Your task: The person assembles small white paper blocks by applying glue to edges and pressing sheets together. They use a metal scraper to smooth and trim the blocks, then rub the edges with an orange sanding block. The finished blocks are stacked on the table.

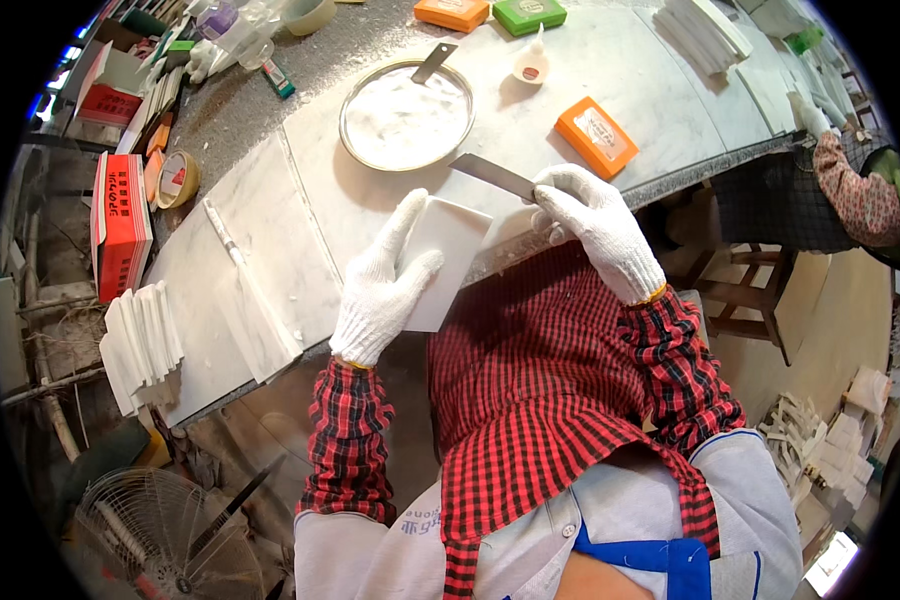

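Note:
My left hand, in a white knit glove, holds a smooth white rectangular slab at the table's front edge, thumb lying across its face. In my gloved right hand is a flat grey metal scraper blade, pinched near one end. Its free end points left, above the slab and apart from it. Beyond my hands stands a round metal bowl of white paste. A second metal blade leans on the bowl's far rim, its lower end in the paste.
An orange box and a small white nozzle bottle stand right of the bowl. Stacked white strips lie at the table's left end. A wire fan is below left. Another person's sleeve shows at far right, near a wooden stool.

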### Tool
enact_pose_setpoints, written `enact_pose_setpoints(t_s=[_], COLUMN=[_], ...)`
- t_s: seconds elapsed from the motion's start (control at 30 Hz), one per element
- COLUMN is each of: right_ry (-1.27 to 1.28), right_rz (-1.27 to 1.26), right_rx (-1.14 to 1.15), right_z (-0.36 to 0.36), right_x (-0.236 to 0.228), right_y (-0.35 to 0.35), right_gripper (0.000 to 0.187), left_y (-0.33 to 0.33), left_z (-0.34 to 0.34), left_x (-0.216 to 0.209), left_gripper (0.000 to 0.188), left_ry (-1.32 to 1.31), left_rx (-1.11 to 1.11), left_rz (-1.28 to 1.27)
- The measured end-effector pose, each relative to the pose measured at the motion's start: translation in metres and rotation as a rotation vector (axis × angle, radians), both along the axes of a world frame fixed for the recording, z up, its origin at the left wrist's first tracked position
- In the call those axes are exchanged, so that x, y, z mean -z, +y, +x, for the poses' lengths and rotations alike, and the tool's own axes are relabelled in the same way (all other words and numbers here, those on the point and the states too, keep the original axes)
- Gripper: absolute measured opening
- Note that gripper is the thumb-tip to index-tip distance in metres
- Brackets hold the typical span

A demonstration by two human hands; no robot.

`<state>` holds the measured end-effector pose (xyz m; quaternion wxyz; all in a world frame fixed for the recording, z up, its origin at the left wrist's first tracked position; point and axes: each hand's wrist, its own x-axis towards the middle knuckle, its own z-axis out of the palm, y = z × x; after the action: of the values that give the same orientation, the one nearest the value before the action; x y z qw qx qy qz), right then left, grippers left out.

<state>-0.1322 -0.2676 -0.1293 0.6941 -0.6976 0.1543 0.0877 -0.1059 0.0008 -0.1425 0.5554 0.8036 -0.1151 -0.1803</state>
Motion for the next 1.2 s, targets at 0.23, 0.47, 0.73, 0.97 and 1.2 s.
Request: enact_pose_setpoints(t_s=[0.23,0.47,0.73,0.97,1.2], right_ry=[-0.089,-0.172,-0.261,-0.179,-0.037], right_rz=[-0.165,-0.258,-0.356,-0.28,-0.106], right_rx=[-0.042,-0.064,-0.124,-0.121,-0.023], right_z=[0.036,0.063,0.077,0.082,0.074], right_x=[-0.022,-0.029,-0.015,-0.017,-0.023], right_y=[0.006,0.02,0.029,0.031,0.023], right_gripper=[0.025,0.025,0.024,0.024,0.026], left_y=[0.003,-0.001,-0.001,-0.005,-0.014], left_z=[0.014,0.018,0.021,0.017,0.009], left_x=[0.023,0.016,0.012,0.002,-0.002], left_gripper=[0.066,0.056,0.053,0.051,0.049], left_ry=[0.031,0.131,0.22,0.285,0.209], left_rx=[-0.046,-0.147,-0.221,-0.284,-0.393], left_rz=[-0.125,-0.25,-0.324,-0.285,-0.23])
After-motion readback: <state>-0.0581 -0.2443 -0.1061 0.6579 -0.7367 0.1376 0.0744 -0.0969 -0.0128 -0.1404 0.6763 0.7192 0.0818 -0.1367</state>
